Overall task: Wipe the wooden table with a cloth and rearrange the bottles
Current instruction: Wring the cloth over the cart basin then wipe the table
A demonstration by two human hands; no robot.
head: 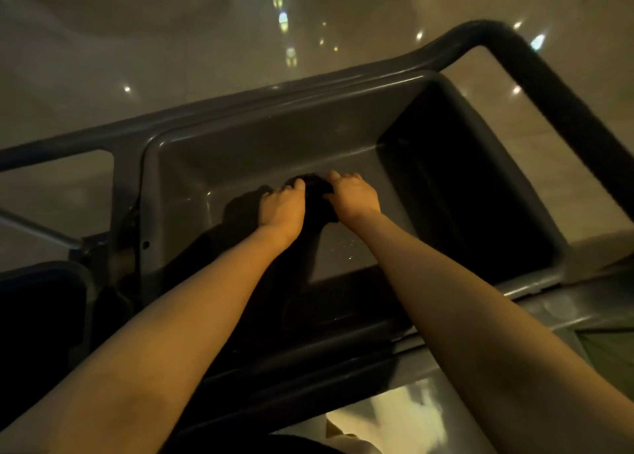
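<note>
Both hands (317, 201) grip dark bunched cloth (317, 193) inside smooth grey tub (240, 144).

Head view: 1 camera, looking steeply down, close over both forearms into a grey tub (240, 151).

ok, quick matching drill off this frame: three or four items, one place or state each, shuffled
Items:
1. left hand
2. right hand
3. dark cloth
4. grey tub

Places/states:
A. gripped between both hands
B. holds the cloth and both hands inside it
C. on the cloth's right end
D. on the cloth's left end

Pairs: 1-D, 2-C, 3-A, 4-B
</note>
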